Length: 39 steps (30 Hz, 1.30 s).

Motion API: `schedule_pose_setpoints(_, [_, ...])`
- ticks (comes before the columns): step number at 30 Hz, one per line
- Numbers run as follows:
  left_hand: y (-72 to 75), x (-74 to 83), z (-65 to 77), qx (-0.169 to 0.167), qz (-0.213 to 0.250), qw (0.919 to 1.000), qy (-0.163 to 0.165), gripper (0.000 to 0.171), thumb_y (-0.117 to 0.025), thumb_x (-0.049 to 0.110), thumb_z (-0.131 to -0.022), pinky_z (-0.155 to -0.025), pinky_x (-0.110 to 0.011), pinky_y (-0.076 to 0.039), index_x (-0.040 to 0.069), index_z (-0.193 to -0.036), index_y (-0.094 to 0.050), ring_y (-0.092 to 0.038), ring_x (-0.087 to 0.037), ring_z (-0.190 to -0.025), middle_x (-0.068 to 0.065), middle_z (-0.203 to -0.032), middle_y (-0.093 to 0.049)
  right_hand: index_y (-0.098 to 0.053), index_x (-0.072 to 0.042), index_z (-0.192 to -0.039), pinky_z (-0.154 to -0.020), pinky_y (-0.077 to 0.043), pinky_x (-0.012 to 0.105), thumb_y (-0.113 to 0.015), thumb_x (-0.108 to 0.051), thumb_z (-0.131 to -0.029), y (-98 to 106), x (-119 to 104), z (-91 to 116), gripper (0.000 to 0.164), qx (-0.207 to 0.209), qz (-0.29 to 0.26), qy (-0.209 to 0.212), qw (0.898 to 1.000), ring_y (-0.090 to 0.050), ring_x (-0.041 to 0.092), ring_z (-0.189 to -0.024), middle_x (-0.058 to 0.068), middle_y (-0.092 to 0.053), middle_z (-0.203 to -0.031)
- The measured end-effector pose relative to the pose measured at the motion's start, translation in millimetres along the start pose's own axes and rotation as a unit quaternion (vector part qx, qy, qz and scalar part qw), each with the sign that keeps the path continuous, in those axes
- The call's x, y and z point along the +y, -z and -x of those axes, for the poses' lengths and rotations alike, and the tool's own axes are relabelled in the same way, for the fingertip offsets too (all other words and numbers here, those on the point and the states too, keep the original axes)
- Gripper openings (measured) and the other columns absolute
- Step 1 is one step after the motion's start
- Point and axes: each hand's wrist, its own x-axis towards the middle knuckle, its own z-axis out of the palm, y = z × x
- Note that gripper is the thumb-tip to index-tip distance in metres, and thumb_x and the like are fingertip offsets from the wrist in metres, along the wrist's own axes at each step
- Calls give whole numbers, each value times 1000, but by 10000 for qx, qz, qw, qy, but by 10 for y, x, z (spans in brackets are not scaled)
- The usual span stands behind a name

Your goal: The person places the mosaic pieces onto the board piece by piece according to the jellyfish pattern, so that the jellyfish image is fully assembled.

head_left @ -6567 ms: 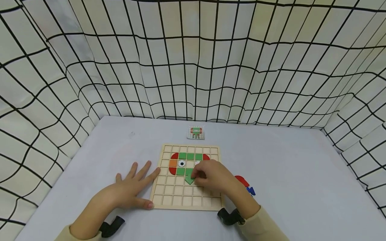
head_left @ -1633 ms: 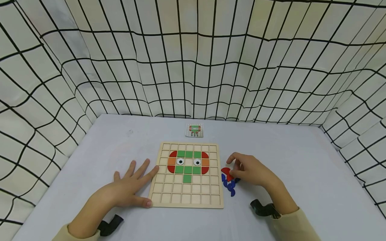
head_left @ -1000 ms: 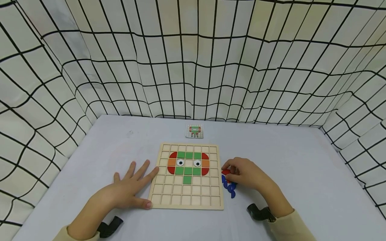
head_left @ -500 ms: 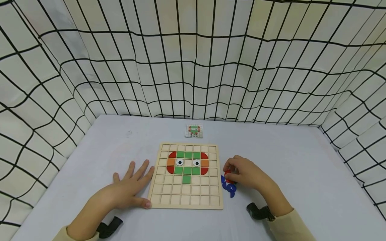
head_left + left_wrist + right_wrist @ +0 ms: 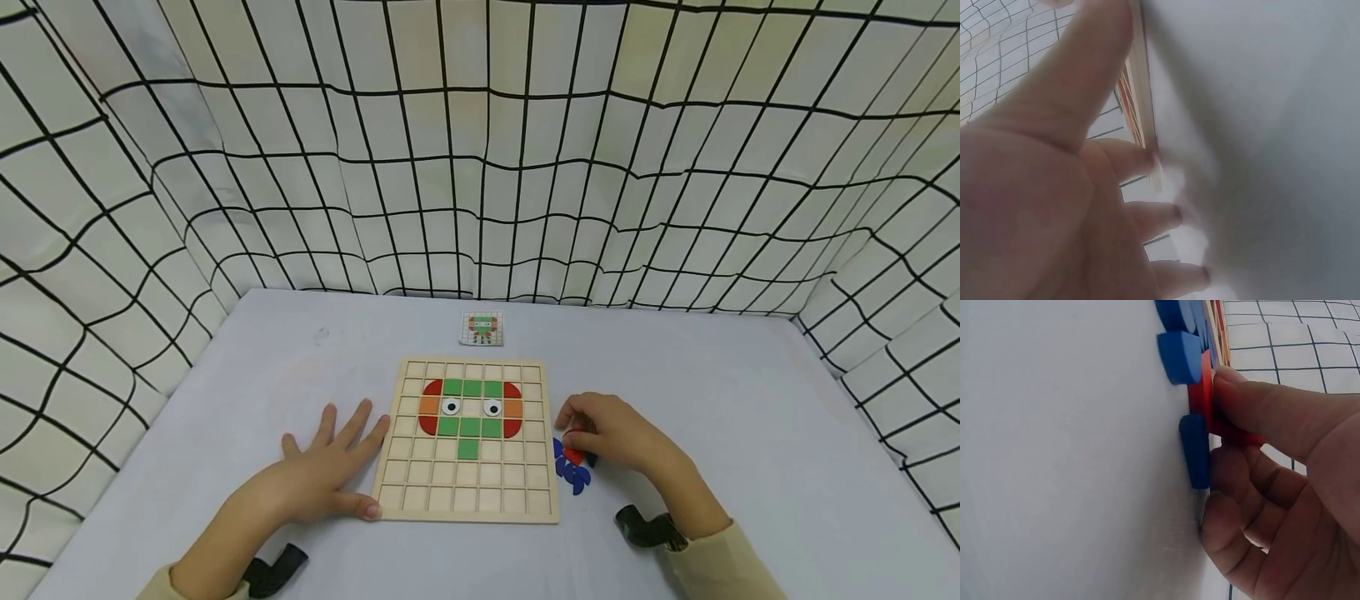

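A wooden grid board [image 5: 465,500] lies on the table, holding flat green, red and orange pieces and two round eye pieces [image 5: 451,407] in the shape of a face. A single green square [image 5: 468,449] sits below the face. My left hand [image 5: 318,471] lies with fingers spread at the board's left edge, thumb at its near corner. Right of the board, my right hand [image 5: 611,429] pinches a red tile [image 5: 1238,434] between thumb and curled fingers. Under it lie another red piece [image 5: 1200,400] and several blue rounded pieces [image 5: 576,477].
A small picture card [image 5: 482,328] showing a similar face figure lies behind the board. White table cloth [image 5: 712,400] surrounds everything, and a black net [image 5: 487,167] over white walls rises at the back and sides. A black wrist camera [image 5: 647,528] sits under the right wrist.
The lone green piece, turned like a diamond under my right fingers earlier, now lies square in its cell. My right hand has gone right to the loose pieces and pinched a red tile.
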Motion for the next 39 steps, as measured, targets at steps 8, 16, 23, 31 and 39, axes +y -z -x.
schedule_pose_setpoints(8, [-5, -1, 25, 34, -80, 10000, -2, 113, -70, 76, -66, -87, -92, -9, 30, -159, -26, -5, -64, -143, -21, -166, -11, -73, -19, -104, -65, -52, 26, -68, -14, -94, 6, 4, 10, 13, 34, -350, 206, 9992, -57, 15, -78, -7, -63, -86])
schedule_pose_setpoints(16, [-20, -5, 15, -51, -95, 9999, 52, 117, -69, 80, -64, -87, -92, -8, 29, -160, -25, -3, -65, -142, -22, -166, -8, -65, -17, -102, -63, -56, 30, -65, -9, -92, 38, -73, -17, 13, 159, -959, 336, 9947, -60, 19, -82, -2, -63, -91])
schedule_pose_setpoints(23, [27, 7, -29, -69, -56, 10000, -14, 116, -70, 77, -66, -87, -92, -6, 28, -160, -23, -1, -65, -142, -22, -166, -6, -69, -16, -118, -63, -53, 29, -65, -14, -95, 100, -168, -27, 24, 344, -1066, 490, 9925, -58, 21, -83, 1, -57, -88])
schedule_pose_setpoints(31, [20, 15, -27, -160, -16, 9999, 27, 117, -71, 77, -66, -87, -92, -4, 27, -160, -23, 1, -64, -143, -22, -166, -5, -69, -19, -109, -76, -54, 34, -67, -13, -94, 177, -433, -136, 16, 683, -1200, 852, 9868, -60, 19, -89, -6, -66, -95])
schedule_pose_setpoints(39, [21, 13, 11, -100, 19, 9999, 30, 116, -71, 76, -66, -88, -92, -4, 27, -160, -25, 1, -64, -143, -22, -166, -6, -67, -15, -110, -73, -54, 33, -71, -16, -92, -6, -642, -244, 18, 766, -1623, 1021, 9785, -61, 17, -87, -4, -65, -95])
